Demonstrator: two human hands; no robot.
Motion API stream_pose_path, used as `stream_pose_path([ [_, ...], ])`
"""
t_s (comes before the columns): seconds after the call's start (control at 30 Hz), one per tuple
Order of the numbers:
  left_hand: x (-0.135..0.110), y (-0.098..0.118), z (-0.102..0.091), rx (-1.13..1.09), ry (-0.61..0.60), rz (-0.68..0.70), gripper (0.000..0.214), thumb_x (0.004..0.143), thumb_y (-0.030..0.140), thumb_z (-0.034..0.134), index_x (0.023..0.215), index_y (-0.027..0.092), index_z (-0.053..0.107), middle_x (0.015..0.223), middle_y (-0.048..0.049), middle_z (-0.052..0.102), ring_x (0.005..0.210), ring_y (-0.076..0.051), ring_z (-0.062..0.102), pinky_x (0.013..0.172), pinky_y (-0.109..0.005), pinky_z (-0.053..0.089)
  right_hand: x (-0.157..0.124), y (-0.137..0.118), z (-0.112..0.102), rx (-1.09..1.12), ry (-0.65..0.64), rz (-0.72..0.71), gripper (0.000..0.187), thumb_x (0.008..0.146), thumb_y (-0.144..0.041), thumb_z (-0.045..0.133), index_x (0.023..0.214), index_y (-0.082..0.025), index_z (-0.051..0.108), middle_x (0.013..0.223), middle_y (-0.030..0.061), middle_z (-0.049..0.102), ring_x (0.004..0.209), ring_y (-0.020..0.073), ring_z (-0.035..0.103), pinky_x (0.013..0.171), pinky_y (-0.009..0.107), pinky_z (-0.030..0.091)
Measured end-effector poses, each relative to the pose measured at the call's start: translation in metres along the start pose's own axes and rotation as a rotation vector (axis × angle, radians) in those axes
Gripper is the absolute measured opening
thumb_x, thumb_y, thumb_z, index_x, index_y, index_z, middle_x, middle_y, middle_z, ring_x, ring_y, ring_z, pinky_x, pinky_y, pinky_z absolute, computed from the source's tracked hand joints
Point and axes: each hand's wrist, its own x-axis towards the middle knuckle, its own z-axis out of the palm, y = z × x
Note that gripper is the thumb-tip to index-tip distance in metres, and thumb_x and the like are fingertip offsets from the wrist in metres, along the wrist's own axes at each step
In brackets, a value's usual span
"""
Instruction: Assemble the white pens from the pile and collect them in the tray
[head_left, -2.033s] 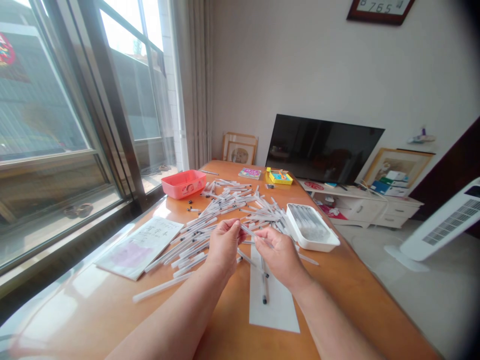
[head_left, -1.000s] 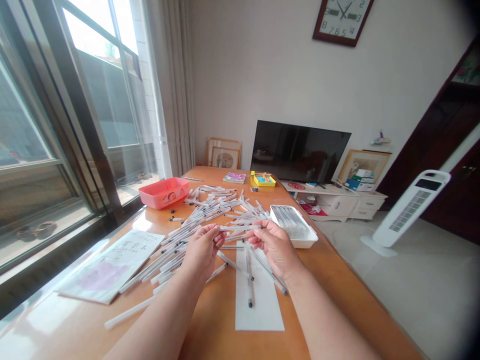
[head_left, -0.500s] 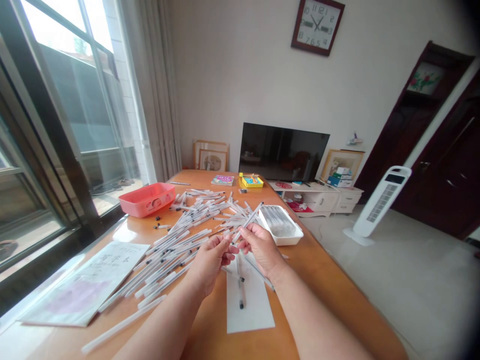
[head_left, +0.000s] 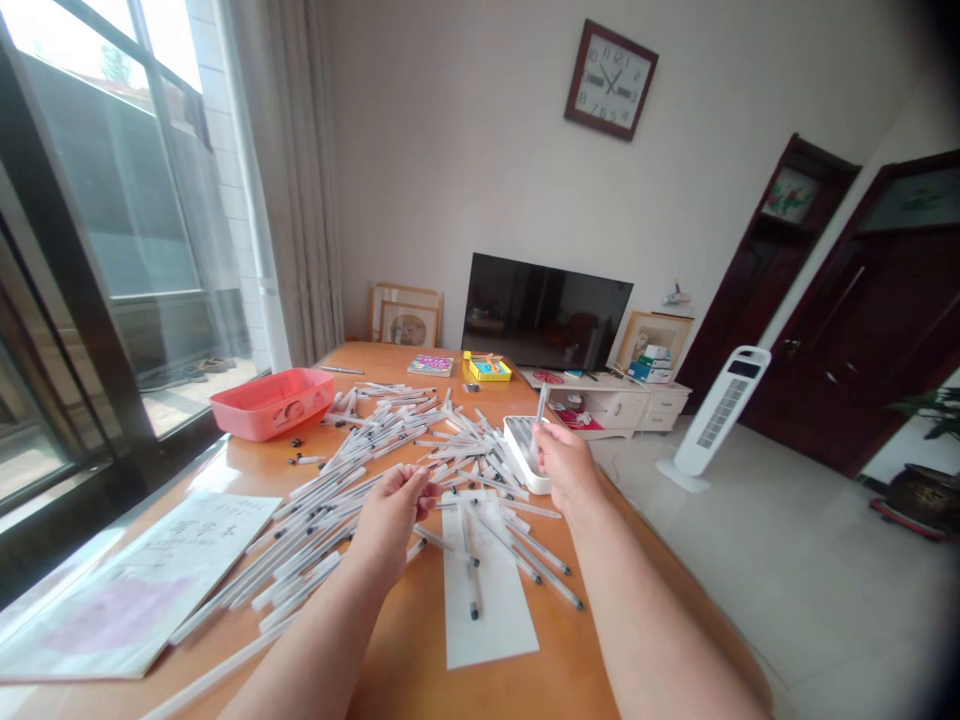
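Observation:
My right hand (head_left: 566, 465) is closed around a clear-barrelled pen (head_left: 541, 403), held nearly upright over the white tray (head_left: 516, 458) at the right of the table. Similar pens lie inside that tray, partly covered by the hand. My left hand (head_left: 396, 512) hovers above the loose pens with thumb and fingers pinched together; whatever may be between them is too small to make out. Between my forearms, a white sheet of paper (head_left: 491, 640) has several pens with dark tips lying on and across it. A wide heap of pens (head_left: 375, 440) spreads over the table's middle.
A red plastic basket (head_left: 262, 410) stands at the left edge, with small black caps (head_left: 295, 443) near it. A notebook (head_left: 142, 590) lies front left. Farther back are a colourful booklet (head_left: 430, 366) and a yellow box (head_left: 491, 373). A tower fan (head_left: 716, 420) stands beyond the table.
My hands have moved apart. The right one has carried the pen rightward to the white tray, while the left has shifted slightly left. The view has turned a little to the right.

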Motion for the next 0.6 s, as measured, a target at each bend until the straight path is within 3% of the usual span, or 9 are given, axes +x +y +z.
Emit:
stream_pose_path([
  [0.07,0.000,0.001,0.000,-0.012,0.002,0.003,0.039,0.073,0.050,0.076,0.083,0.017,0.056,0.076,-0.0056,0.069,0.058,-0.010,0.052,0.059,-0.023,0.038,0.019,0.007,-0.014,-0.231,0.036,-0.063,0.052,0.083,-0.054,0.059,0.112,-0.013,0.070,0.078,0.0050,0.068,0.059,0.0140,0.057,0.052,0.024,0.042],
  [0.2,0.000,0.002,0.001,-0.018,-0.001,-0.003,0.038,0.072,0.048,0.077,0.083,0.017,0.057,0.074,-0.0056,0.069,0.056,-0.009,0.050,0.059,-0.024,0.039,0.056,0.023,-0.035,-0.409,0.059,-0.089,0.051,0.081,-0.043,0.062,0.120,-0.012,0.068,0.106,0.0122,0.073,0.088,0.0209,0.069,0.072,0.026,0.051],
  [0.37,0.001,0.002,0.000,-0.007,0.005,-0.007,0.038,0.072,0.047,0.077,0.084,0.017,0.057,0.076,-0.0060,0.069,0.058,-0.010,0.051,0.060,-0.024,0.039,0.087,0.039,-0.042,-0.683,-0.014,-0.103,0.037,0.075,-0.036,0.068,0.105,-0.016,0.075,0.103,0.0109,0.075,0.088,0.0243,0.070,0.075,0.029,0.051],
  [0.6,0.000,0.005,0.000,-0.024,0.023,-0.027,0.038,0.070,0.048,0.077,0.083,0.018,0.058,0.073,-0.0046,0.068,0.057,-0.010,0.052,0.060,-0.024,0.039,0.102,0.041,-0.031,-0.968,-0.102,-0.168,0.024,0.071,-0.034,0.073,0.092,-0.022,0.078,0.098,0.0084,0.076,0.090,0.0254,0.069,0.074,0.030,0.047],
])
